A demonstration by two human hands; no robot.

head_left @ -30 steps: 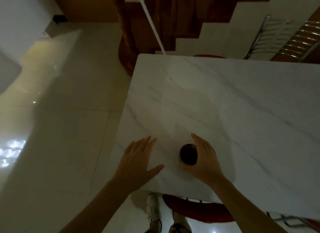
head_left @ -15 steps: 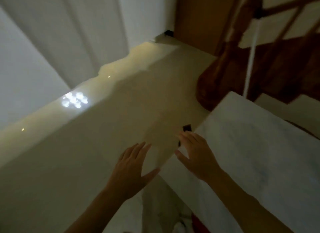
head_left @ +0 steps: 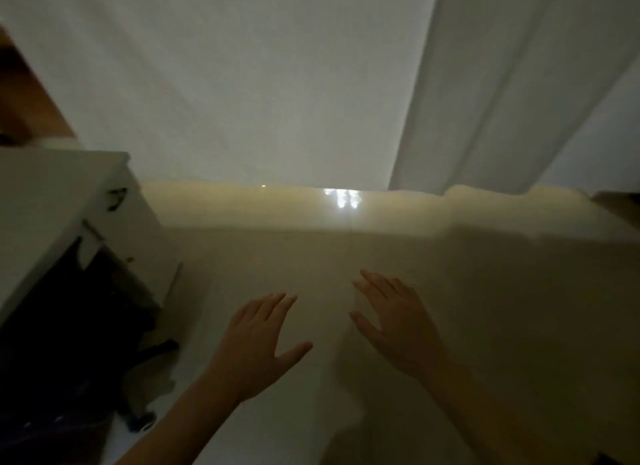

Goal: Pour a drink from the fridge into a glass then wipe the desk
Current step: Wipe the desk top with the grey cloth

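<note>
My left hand and my right hand are both held out in front of me, palms down, fingers straight and spread, holding nothing. They hover over the glossy beige floor. The marble desk, the dark glass and the fridge are out of view. The room is dim.
A white cabinet with a dark open space beneath it stands at the left. White curtains hang ahead, down to the floor. A ceiling light reflects on the floor near the curtain's foot.
My view has swung left, away from the marble desk and the dark glass, past the wooden stairs to the curtains and cabinet. Both hands left the desk and stay open.
</note>
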